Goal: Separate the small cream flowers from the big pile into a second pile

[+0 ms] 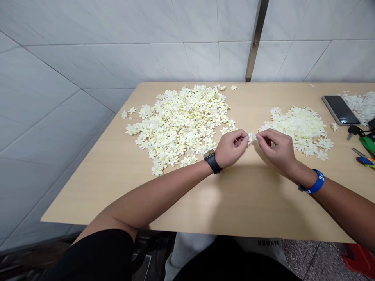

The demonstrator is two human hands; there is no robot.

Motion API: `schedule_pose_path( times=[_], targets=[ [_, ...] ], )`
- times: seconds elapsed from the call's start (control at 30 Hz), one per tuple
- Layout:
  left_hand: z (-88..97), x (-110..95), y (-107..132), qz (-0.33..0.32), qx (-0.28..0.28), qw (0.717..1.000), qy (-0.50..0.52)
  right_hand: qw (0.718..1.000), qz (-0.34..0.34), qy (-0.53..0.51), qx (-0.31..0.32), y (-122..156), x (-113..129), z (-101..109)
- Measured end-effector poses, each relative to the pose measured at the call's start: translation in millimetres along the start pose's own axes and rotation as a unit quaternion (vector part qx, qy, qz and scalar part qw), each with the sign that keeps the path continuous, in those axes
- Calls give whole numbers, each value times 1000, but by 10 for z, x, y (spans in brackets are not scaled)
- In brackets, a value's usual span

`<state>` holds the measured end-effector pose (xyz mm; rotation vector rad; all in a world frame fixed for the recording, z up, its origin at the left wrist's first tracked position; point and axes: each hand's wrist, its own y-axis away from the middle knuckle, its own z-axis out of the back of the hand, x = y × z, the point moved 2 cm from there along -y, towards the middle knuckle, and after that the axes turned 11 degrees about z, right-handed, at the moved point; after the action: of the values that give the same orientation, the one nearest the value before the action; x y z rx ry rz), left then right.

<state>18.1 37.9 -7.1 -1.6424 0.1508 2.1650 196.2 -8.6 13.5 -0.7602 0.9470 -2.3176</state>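
A small white artificial flower [251, 138] is pinched between my two hands, a little above the table. My left hand [233, 147], with a black watch on its wrist, grips the flower's left side between thumb and forefinger. On the other side my right hand [277, 150], wearing a blue wristband, pinches the flower's right edge. To the left spreads a large heap of pale yellow-white flowers [181, 125]. Behind my right hand lies a smaller, flatter pile of whiter flowers [304, 127].
A phone [340, 110] lies at the right beside a heap of thin white pieces [361, 105]. Keys [353, 130] and scissors with a blue handle [365, 159] are near the right edge. The wooden table [111, 183] meets a tiled wall at the back.
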Motion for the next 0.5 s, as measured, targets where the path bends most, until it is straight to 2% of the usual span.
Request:
schedule_pose_path(
  times=[0.13,0.3,0.4,0.5],
  targets=[
    [16,0,-17,39,-54,998,2,995,2,95,10,-28,-215,126],
    [10,45,-29,48,-56,997,-7,985,24,166,53,-21,-418,227],
    [9,55,-28,34,-33,999,3,989,41,142,33,-25,-313,221],
    [8,34,-22,12,-3,1000,17,995,62,66,38,-21,-113,134]
  ],
)
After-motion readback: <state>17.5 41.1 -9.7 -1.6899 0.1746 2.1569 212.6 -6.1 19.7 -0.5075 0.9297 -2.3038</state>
